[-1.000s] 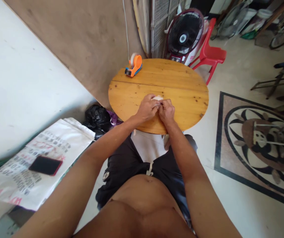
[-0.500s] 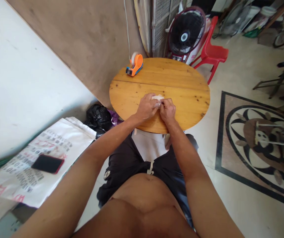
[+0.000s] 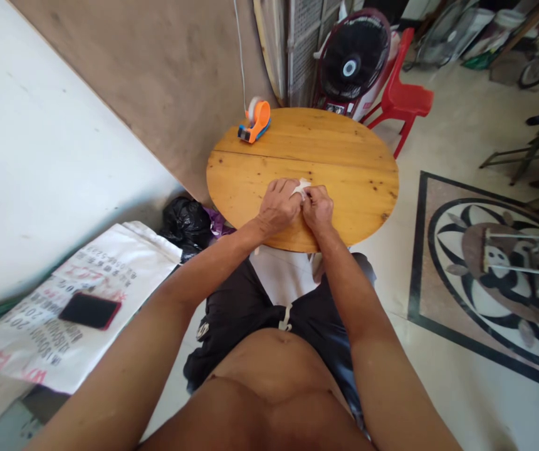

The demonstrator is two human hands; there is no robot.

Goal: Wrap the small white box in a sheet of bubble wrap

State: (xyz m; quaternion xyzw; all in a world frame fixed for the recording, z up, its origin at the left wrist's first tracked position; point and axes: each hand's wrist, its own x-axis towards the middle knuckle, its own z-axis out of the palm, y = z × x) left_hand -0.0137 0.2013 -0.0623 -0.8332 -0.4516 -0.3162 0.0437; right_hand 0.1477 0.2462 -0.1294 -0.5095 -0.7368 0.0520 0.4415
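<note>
Between my two hands, low over the round wooden table [image 3: 345, 150], is a small crumpled white piece [image 3: 303, 186] that looks like thin paper or plastic. My left hand [image 3: 279, 203] is closed on its left side, the back of the hand turned up and the fingertips partly hidden. Pinched fingers of my right hand [image 3: 318, 205] grip its right edge. The hands almost touch each other near the table's front edge. An orange tape dispenser [image 3: 261, 114] with a roll of tape stands at the table's far left.
A dark red fan [image 3: 355, 56] and a red plastic chair [image 3: 403, 100] stand behind the table. Left are a black plastic bag [image 3: 187, 222] and a printed white sack [image 3: 123, 257] with a phone [image 3: 89, 310] on it. A brown board [image 3: 156, 75] leans along the wall.
The white piece has shifted shape between my fingers and now sticks up more narrowly. My left hand has turned slightly over it; my right hand stays nearly in place.
</note>
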